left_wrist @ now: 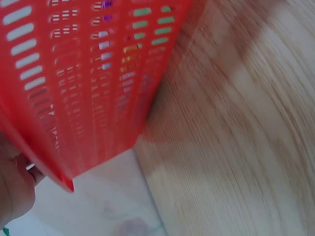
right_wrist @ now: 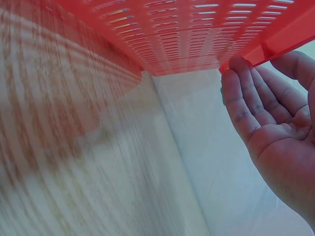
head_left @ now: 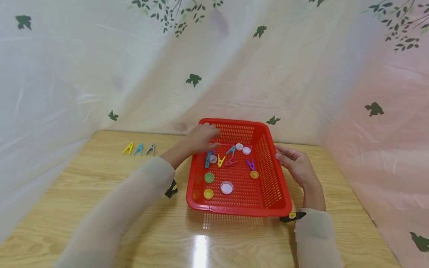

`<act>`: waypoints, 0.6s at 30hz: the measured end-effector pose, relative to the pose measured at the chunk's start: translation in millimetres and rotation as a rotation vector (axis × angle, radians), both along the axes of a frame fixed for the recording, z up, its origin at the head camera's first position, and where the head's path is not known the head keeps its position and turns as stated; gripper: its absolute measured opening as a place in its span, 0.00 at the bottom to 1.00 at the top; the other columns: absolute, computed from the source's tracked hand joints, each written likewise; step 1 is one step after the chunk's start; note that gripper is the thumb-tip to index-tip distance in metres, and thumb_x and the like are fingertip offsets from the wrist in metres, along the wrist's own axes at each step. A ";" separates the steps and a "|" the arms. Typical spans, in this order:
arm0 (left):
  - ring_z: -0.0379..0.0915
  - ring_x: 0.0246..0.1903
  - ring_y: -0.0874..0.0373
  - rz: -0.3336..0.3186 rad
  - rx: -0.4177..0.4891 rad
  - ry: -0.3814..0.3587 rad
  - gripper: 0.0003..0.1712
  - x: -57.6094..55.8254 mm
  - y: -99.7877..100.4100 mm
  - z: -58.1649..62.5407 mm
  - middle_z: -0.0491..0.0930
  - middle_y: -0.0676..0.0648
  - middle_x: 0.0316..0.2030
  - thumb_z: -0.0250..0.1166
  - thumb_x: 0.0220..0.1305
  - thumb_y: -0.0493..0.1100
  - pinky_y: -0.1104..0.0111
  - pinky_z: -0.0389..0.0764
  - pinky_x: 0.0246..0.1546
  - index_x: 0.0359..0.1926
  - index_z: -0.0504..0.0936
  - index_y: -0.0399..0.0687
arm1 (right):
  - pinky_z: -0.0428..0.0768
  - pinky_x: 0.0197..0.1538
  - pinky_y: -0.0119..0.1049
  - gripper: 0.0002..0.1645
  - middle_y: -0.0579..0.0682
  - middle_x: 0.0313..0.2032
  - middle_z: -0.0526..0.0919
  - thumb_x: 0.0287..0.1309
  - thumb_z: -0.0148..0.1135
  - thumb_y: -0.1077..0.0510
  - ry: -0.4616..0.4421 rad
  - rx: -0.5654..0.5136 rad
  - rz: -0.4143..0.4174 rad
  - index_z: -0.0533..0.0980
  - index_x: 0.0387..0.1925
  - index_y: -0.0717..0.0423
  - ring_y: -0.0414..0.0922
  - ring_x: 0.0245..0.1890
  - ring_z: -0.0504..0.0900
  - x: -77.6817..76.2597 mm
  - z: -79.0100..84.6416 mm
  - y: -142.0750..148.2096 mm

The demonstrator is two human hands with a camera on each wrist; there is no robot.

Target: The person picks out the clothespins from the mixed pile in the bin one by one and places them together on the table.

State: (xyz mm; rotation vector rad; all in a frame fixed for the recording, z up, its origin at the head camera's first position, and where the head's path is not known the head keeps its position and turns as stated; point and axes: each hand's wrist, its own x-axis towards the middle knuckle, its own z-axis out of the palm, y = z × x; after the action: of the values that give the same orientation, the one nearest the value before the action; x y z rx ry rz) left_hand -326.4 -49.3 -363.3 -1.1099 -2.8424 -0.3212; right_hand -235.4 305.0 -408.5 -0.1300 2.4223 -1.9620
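A red plastic basket (head_left: 239,211) with slotted walls stands on the table. My left hand (head_left: 201,138) reaches over its left rim, thumb and fingers apart, above the inside; the rim partly hides this hand in the left wrist view. At the right rim, my right hand (head_left: 296,163) holds the edge between thumb and fingertips, palm visible in the right wrist view. Nearest the left hand lie a teal clothespin (head_left: 208,160), a yellow clothespin (head_left: 221,160) and a blue clothespin (head_left: 231,150). A pink clothespin (head_left: 231,161) and a purple clothespin (head_left: 250,164) lie further right.
Several round caps are spread over the basket floor, among them a green cap (head_left: 209,178), a yellow cap (head_left: 208,194) and a white cap (head_left: 226,188). On the wooden table (head_left: 100,193), a yellow, a teal and a grey clothespin (head_left: 151,149) lie in a row, left of the basket.
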 end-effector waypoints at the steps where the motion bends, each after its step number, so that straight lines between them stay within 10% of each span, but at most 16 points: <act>1: 0.75 0.51 0.52 -0.001 0.004 -0.018 0.23 -0.3 3.2 -0.3 0.83 0.47 0.51 0.69 0.68 0.52 0.58 0.76 0.58 0.58 0.83 0.44 | 0.80 0.56 0.31 0.34 0.48 0.61 0.82 0.69 0.64 0.47 0.000 0.006 -0.008 0.72 0.71 0.57 0.39 0.55 0.84 0.4 0.5 0.1; 18: 0.74 0.56 0.55 0.013 -0.150 -0.226 0.29 4.4 36.9 -9.0 0.80 0.49 0.60 0.69 0.68 0.53 0.56 0.76 0.61 0.67 0.78 0.50 | 0.81 0.54 0.31 0.33 0.45 0.58 0.84 0.69 0.64 0.48 -0.009 0.013 -0.009 0.72 0.70 0.59 0.38 0.52 0.84 -1.9 0.9 1.4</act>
State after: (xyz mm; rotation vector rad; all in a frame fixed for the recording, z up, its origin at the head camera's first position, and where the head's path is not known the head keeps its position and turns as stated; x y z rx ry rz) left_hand -322.0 -12.4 -372.3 -1.1483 -3.1169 -0.2504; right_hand -237.3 306.4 -407.6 -0.1101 2.4335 -1.9458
